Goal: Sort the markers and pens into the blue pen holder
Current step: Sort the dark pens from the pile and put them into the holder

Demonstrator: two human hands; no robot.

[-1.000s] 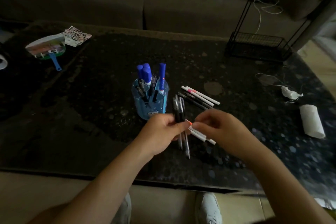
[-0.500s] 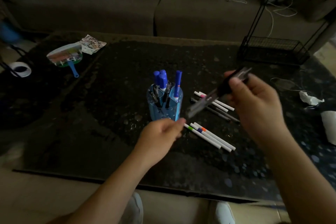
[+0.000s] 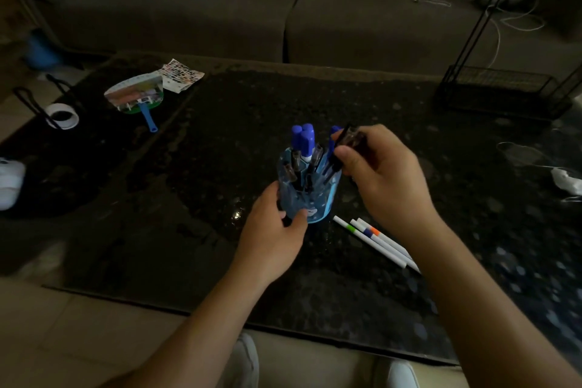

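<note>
Landmark = blue pen holder (image 3: 310,189), upright mid-table (image 3: 220,261).

Nearest, just right of holder's base and toward the camera: three white markers (image 3: 376,241) lay flat side by side, colour bands green, blue, orange. Not yet sorted. Any others behind the right hand were hidden.

Left hand (image 3: 272,236) was curled round holder's lower left wall, thumb at the front, fingers touching plastic — partly closed, bracing it. Nothing else in it.

Right hand (image 3: 378,176) was at holder's right rim, pinched closed on a small bundle of dark pens (image 3: 345,148), tips angled down into the cup. How far in they sat: couldn't tell, too dark.

Inside holder: blue-capped markers (image 3: 302,138) and several dark pens, all upright or leaning.

Handling judgement: pens are light, stiff, smooth-barrelled, so a bundle can fan out or slip under a loose pinch. Grip mid-barrel, or upper third when dropping in. Holder looked like thin light plastic, top-heavy when loaded and likely to tip or slide on the glossy top. Bracing low on the wall was the right call. White markers will roll; pinch across the barrels.
</note>
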